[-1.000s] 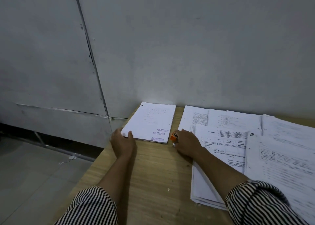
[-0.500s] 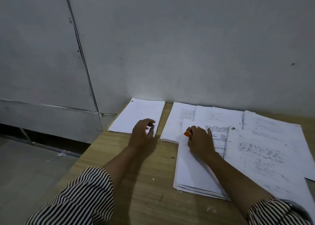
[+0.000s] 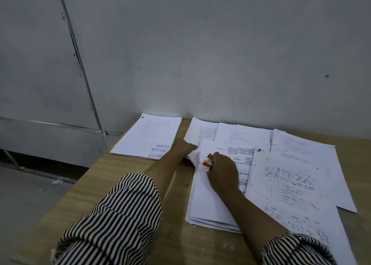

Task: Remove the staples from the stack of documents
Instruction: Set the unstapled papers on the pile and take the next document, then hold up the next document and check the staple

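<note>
Fingers of the right hand (image 3: 221,169) curl tight round a small orange staple remover (image 3: 208,161), so this grip is narrow and full, with the tool's nose lying on the upper left corner of the document stack (image 3: 208,200) at the centre of the frame. Just to its left, the left hand (image 3: 181,149) reaches across and seems to pinch or lift the edge of the sheets at that same corner; the fingertips are hidden behind the paper, so I cannot tell how firmly that grip closes. The stack lies flat on the wooden tabletop (image 3: 124,186), its near edge slightly fanned. Beside it to the right a larger printed bundle (image 3: 291,188) overlaps its edge, further sheets (image 3: 230,134) spread behind toward the wall, and a separate pile stamped in purple (image 3: 148,138) rests well apart at the left, near the tabletop's corner. Whether a staple sits at the worked corner is too small to see. The step in hand looks like setting the tool at a staple, with most of the stack probably not yet done. The risks from here: if the tool bites paper rather than wire, the corner could tear; if the left hand lifts too many sheets, the staple may bend rather than come free; a loosened staple could drop among the overlapping papers and be lost; and a sideways pull might drag the stack under the neighbouring bundle and mix the pages.
</note>
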